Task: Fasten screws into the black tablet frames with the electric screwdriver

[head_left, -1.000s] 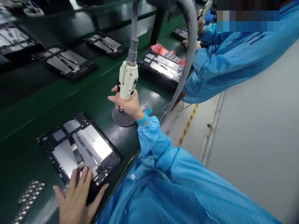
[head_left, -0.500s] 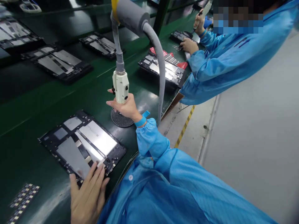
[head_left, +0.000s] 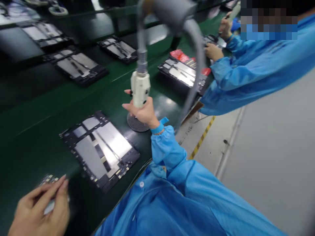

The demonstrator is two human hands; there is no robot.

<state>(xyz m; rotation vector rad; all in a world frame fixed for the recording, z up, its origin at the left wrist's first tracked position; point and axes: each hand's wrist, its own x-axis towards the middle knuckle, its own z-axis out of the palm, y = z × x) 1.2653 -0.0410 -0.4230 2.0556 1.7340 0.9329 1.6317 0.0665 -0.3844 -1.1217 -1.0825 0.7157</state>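
Note:
My right hand (head_left: 146,113) is wrapped round the pale body of an electric screwdriver (head_left: 140,88), held upright with a grey cable at its top. Below it a round black perforated dish (head_left: 139,124) rests on the green bench; the tool's tip is hidden by my hand. At the lower left, my left hand (head_left: 41,209) is closed, its fingertips pinched together over the small parts (head_left: 49,178) there. Whatever those fingers hold is too hidden to name. Between my hands lies an opened tablet (head_left: 102,150) with its silvery battery panels and dark ribbon strips showing.
More opened tablets (head_left: 76,65) lie across the far side of the bench (head_left: 27,127). At right, another tablet (head_left: 180,73) sits by red sheets (head_left: 180,55). A co-worker in a blue sleeve (head_left: 246,82) works there with a similar tool. The thick cable (head_left: 198,49) arches beside my right arm.
My left hand has left the tablet's near edge and moved left onto the small parts, its fingers closing. The view has shifted; my right hand still grips the screwdriver over the dish.

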